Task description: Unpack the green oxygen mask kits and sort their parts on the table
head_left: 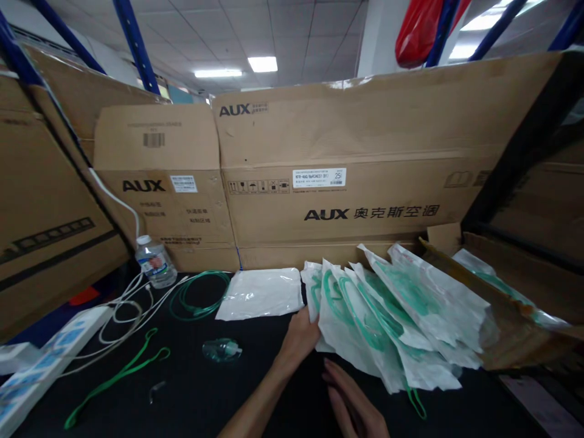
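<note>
My left hand (298,338) has its fingers closed at the left edge of a row of overlapping white pouches; its fingertips are partly hidden behind the nearest pouch (312,291). Through the clear faces of the pouches (360,325) coiled green tubing shows. Lower down, my right hand (350,395) rests just in front of the row, fingers stretched out and holding nothing. A green loop (416,403) sticks out below the pouches. Left of them lies a flat white packet (262,294), beside a loose coil of green tubing (194,307). A clear green-tinted mask (221,350) lies on the black surface.
A green strap (114,380), a small clear piece (156,391), white cables (121,331) and a power strip (50,359) occupy the left side. A water bottle (156,263) stands behind. Cardboard (365,140) walls the back; an open carton (515,328) is at right.
</note>
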The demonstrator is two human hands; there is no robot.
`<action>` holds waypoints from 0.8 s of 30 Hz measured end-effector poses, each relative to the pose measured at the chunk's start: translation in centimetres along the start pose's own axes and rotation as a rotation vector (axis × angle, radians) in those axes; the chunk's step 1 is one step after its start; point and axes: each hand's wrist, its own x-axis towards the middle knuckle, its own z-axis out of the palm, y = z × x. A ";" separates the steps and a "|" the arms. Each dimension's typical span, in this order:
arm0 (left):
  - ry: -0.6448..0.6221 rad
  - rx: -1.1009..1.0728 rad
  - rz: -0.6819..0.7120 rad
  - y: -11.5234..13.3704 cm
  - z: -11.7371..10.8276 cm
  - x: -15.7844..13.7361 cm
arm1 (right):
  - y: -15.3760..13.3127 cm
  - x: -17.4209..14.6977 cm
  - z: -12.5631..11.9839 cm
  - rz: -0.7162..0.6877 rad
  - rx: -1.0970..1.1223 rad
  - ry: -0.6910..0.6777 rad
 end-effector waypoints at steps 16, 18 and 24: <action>0.148 -0.006 0.160 3.2 -3.9 -2.7 | 0.2 3.8 -1.9 0.708 0.763 0.196; 0.182 0.005 0.147 2.9 -5.0 -3.3 | 0.6 4.1 -1.7 0.685 0.771 0.254; 0.310 -0.069 0.081 1.1 -8.7 -6.4 | 0.3 4.3 -1.5 0.676 0.798 0.414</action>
